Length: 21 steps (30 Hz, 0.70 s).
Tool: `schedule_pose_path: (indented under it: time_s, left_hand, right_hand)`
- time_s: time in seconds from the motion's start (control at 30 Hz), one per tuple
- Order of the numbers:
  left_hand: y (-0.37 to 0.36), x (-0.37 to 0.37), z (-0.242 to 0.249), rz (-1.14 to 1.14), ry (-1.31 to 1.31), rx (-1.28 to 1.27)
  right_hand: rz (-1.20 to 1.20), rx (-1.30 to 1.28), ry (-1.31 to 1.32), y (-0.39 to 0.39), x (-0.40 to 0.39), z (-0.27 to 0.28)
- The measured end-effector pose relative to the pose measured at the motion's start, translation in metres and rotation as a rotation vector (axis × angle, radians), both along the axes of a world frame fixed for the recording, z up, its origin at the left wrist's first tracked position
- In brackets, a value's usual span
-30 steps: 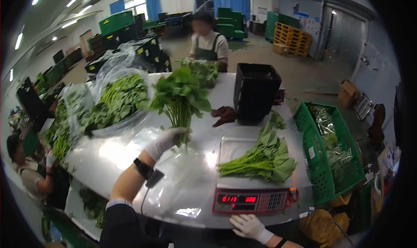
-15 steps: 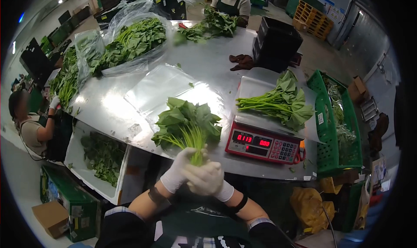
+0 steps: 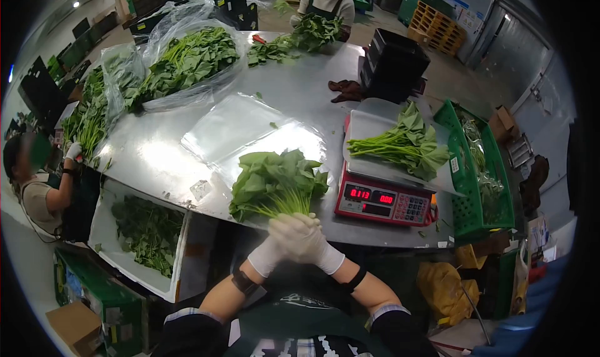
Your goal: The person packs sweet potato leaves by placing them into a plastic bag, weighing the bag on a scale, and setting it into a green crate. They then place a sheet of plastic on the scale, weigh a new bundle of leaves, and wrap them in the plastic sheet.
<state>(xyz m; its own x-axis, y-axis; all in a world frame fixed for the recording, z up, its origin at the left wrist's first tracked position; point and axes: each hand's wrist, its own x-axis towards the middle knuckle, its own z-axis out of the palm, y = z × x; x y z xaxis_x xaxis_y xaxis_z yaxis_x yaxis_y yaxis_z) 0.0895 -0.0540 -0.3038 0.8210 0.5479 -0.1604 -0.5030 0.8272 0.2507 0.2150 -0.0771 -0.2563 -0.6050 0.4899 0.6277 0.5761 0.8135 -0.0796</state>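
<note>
A bunch of leafy greens point(image 3: 278, 181) points away from me, its stems gathered in my gloved hands at the table's near edge. My left hand point(image 3: 270, 249) wraps round the stems from the left. Pressed over it from the right, my right hand point(image 3: 307, 238) closes on the same stem ends, which the fingers hide. To the right, another bunch of greens point(image 3: 400, 143) lies on the red scale point(image 3: 381, 201), whose lit display reads 0.113. Clear plastic sheets point(image 3: 234, 129) lie flat just beyond the bunch I hold.
A large pile of greens point(image 3: 194, 60) sits in clear plastic at the back left. Black crates point(image 3: 394, 63) stand back right, and a green crate point(image 3: 478, 169) is beside the scale. A white bin point(image 3: 140, 232) holds leaves. Co-workers stand at left point(image 3: 47, 185) and far side point(image 3: 325, 7).
My hands have come together round the stems, the right hand now covering more of them. The bunch has shifted slightly right and its leaves look more even.
</note>
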Motion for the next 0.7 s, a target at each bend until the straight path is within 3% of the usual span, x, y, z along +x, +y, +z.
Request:
schedule_pose_path:
  time_s: [0.13,0.17,0.23,0.27,0.3,0.37,0.4,0.5,0.63,0.7]
  left_hand:
    - [0.02,0.007,-0.044,-0.029,0.14,0.615]
    - [0.018,0.002,-0.049,-0.027,0.14,0.614]
    - [0.013,-0.011,0.012,0.024,0.022,-0.123]
    - [0.02,-0.009,-0.001,-0.136,-0.183,-0.145]
    - [0.017,-0.001,0.009,-0.142,-0.188,-0.144]
    - [0.002,0.017,0.04,0.063,0.251,-0.198]
    - [0.002,0.019,0.037,0.053,0.239,-0.187]
    - [0.005,0.021,0.025,-0.05,-0.036,-0.201]
    - [0.016,0.019,0.013,-0.066,-0.169,-0.215]
    - [0.027,0.02,-0.001,-0.239,-0.548,-0.263]
  right_hand:
    - [0.008,0.03,-0.026,-0.005,0.008,-0.013]
    - [0.01,0.028,-0.028,-0.009,0.008,-0.02]
    - [0.021,0.123,0.063,-0.011,0.005,-0.016]
    - [0.025,0.152,0.064,-0.009,0.006,-0.014]
    - [0.019,0.153,0.058,-0.005,0.009,-0.013]
    - [0.019,0.151,0.059,0.0,0.013,-0.017]
    - [0.019,0.149,0.062,0.003,0.014,-0.019]
    - [0.026,0.145,0.069,0.008,0.015,-0.022]
    - [-0.016,0.153,0.08,0.013,0.009,-0.018]
    - [-0.03,0.151,0.09,0.015,0.005,-0.017]
